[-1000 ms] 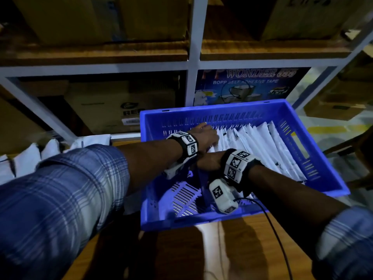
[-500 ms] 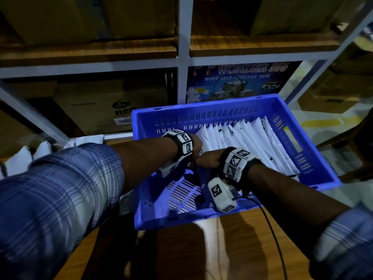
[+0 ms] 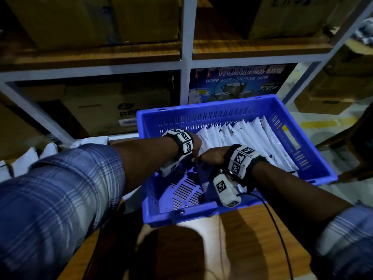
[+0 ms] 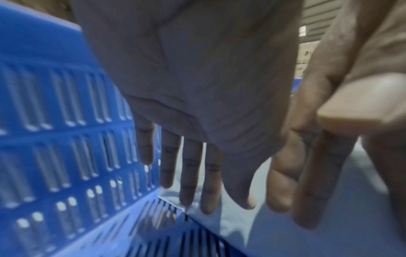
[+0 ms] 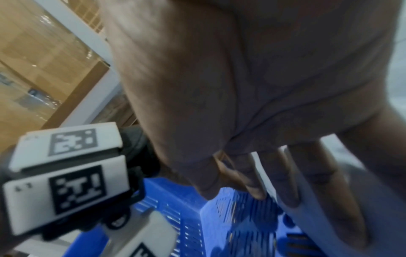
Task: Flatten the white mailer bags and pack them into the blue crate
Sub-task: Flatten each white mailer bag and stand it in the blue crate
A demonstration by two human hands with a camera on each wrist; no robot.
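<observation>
The blue crate (image 3: 201, 110) sits on the wooden table, with a row of white mailer bags (image 3: 252, 138) standing on edge in its right part. My left hand (image 3: 196, 142) and right hand (image 3: 207, 156) meet at the leftmost bag of the row. The left wrist view shows my left hand (image 4: 191, 173) with fingers straight, pointing down along a white bag (image 4: 237, 222) near the slotted crate wall (image 4: 54, 139). The right wrist view shows my right hand (image 5: 263, 173) with fingers extended against a bag (image 5: 384, 217) above the crate (image 5: 219, 226).
More white mailer bags (image 3: 26, 160) lie at the table's left. A metal rack post (image 3: 186, 77) and shelves with cardboard boxes stand behind the crate, along with a tape carton (image 3: 242, 81). A black cable (image 3: 278, 229) crosses the wooden table (image 3: 201, 249).
My left hand has drawn back from the crate's far wall toward my right hand at the end bag. The right hand has hardly moved.
</observation>
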